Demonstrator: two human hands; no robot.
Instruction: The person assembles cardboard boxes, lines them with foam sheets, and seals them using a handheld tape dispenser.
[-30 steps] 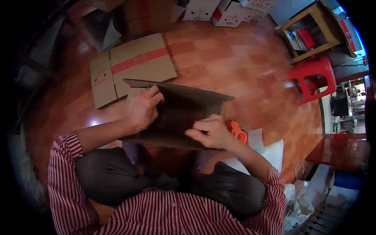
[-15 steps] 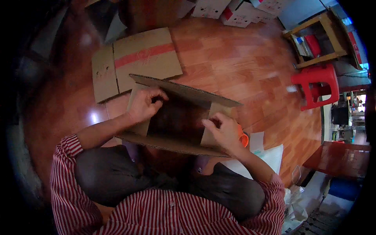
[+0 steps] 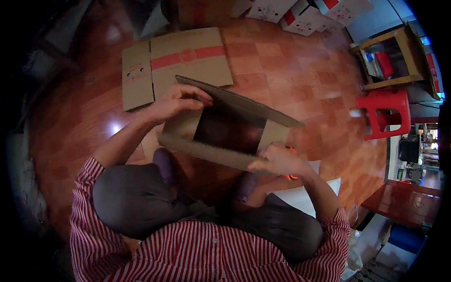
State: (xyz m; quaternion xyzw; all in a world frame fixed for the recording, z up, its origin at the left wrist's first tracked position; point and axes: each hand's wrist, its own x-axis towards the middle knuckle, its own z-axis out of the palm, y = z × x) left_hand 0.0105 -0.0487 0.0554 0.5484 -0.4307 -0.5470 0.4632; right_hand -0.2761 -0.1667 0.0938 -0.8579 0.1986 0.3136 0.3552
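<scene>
An unfolded cardboard box (image 3: 211, 154) is held up in front of my knees, its long flaps standing apart. Through its middle the dark inside shows. My left hand (image 3: 181, 102) is at the box's left end, fingers curled over the left part of the far flap. At the opposite corner, my right hand (image 3: 282, 161) pinches the right end of the near flap, thumb and fingers closed on its edge. Behind the right wrist, an orange round thing (image 3: 291, 177) is mostly hidden; its kind cannot be made out.
A flattened cardboard box (image 3: 188, 56) with a red stripe lies on the wooden floor (image 3: 310, 94) beyond my left hand. White boxes (image 3: 300, 19) stand at the back. To the right are a red plastic stool (image 3: 385, 113) and a wooden frame (image 3: 390, 58). White sheets (image 3: 300, 197) lie beside my right knee.
My right hand has moved from the box's inner right side down to the near flap and closed on it. My left hand has shifted onto the far flap. The box has tilted.
</scene>
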